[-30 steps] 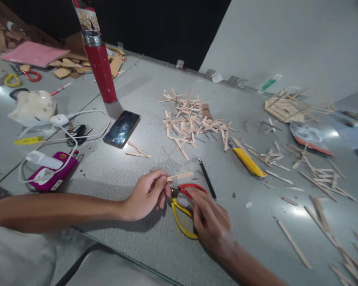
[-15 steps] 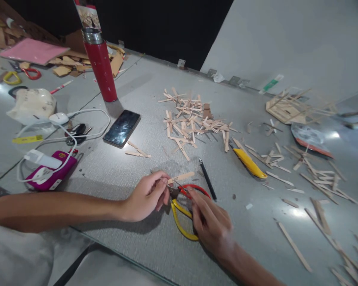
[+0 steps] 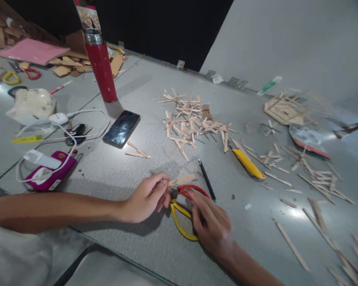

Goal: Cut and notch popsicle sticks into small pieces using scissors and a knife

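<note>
My left hand (image 3: 149, 197) is closed, pinching a small flat wooden stick (image 3: 186, 179) between thumb and fingers. The stick's wide end points right, and the other end is hidden in the fingers. Scissors (image 3: 178, 222) with one red and one yellow handle lie between my hands, handles apart. Their blades run under my left hand, with what looks like a tip showing beyond it. My right hand (image 3: 211, 222) is closed at the handles, its fingertips on the red loop. Just beyond it lies a black pen-like tool (image 3: 207, 179).
Behind my hands are a pile of cut wooden pieces (image 3: 181, 131), a phone (image 3: 121, 128) and a red bottle (image 3: 100, 69). A yellow cutter (image 3: 248, 163) and scattered sticks (image 3: 292, 246) lie right. At left are a purple power bank (image 3: 52, 171) and white cable.
The wooden stick has tipped slightly downward in my left hand. Both hands stay nearly in place. At the far right edge, a blurred dark shape has shifted.
</note>
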### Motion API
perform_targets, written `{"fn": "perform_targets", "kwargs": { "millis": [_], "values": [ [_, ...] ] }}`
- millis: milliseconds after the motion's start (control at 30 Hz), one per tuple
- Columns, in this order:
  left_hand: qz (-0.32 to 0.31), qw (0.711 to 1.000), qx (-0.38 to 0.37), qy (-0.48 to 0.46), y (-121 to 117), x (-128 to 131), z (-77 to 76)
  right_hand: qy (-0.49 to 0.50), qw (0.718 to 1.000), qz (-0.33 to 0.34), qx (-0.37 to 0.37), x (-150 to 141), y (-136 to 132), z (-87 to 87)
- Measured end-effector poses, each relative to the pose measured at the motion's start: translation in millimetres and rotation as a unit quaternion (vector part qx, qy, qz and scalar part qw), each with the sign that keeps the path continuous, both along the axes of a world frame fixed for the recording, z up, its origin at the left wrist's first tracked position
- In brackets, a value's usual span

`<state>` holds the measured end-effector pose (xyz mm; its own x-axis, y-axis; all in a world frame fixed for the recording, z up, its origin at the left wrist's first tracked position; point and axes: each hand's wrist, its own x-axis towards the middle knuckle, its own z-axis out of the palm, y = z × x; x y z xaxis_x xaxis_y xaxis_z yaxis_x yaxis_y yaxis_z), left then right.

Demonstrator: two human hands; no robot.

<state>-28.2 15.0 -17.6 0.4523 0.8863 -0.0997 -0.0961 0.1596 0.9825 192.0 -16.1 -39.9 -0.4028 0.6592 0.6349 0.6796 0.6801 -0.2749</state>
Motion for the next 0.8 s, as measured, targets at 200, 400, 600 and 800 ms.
{"fn": "perform_targets", "kwargs": {
  "millis": [200, 400, 600, 800],
  "values": [
    [-0.002, 1.000, -0.001, 0.004, -0.8, -0.3, -2.2, 0.008, 1.000, 0.003, 0.000, -2.0, 0.5, 3.2],
    [0.043, 0.999, 0.001, 0.033, 0.3, 0.2, -1.6, -0.018, 1.000, -0.005, 0.001, 0.3, -1.7, 1.7],
    [0.036, 0.995, 0.015, 0.087, 1.4, 0.9, -0.6, -0.112, 0.993, -0.030, 0.019, 1.2, -7.6, 7.0],
    [0.024, 0.991, 0.021, 0.133, 1.8, 0.6, -0.6, -0.198, 0.978, -0.057, 0.043, -0.4, -12.1, 14.2]
  ]
}}
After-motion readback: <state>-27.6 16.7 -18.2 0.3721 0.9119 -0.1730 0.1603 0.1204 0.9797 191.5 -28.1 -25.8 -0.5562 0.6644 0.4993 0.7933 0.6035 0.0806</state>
